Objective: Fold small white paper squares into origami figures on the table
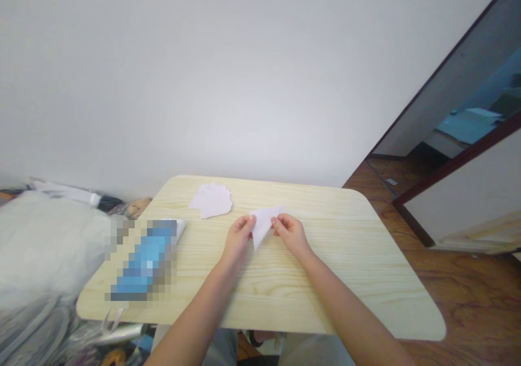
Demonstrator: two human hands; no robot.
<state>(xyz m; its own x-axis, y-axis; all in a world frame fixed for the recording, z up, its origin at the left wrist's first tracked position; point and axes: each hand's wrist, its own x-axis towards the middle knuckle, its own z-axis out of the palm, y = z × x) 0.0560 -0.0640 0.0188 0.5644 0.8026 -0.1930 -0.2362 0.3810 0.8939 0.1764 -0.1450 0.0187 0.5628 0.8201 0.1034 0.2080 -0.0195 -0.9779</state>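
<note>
Head view, looking down over my own forearms. A white paper triangle is between my hands, over the middle of the table, one point aimed down toward me and another up and to the right. I can't tell from here how many layers it has. My left hand pinches its left side between thumb and fingers, and my right hand pinches the right side the same way. The hands are apart, both closed on the paper, with the triangle bridging the gap.

The table is pale wood-grain with rounded corners. Toward its far edge, up and left of my hands, lies a small pile of white paper with ragged edges. Further left, a long blue and grey object lies on the tabletop, too pixelated to identify. A thin white loop hangs at the near edge below it.

Off the table's left side sits a pale grey cushion-like bundle, with crumpled plastic below it. A white wall rises behind the table. To the right is a reddish-brown wood floor, and a dark-red door frame opens on a room with something blue lying inside.
</note>
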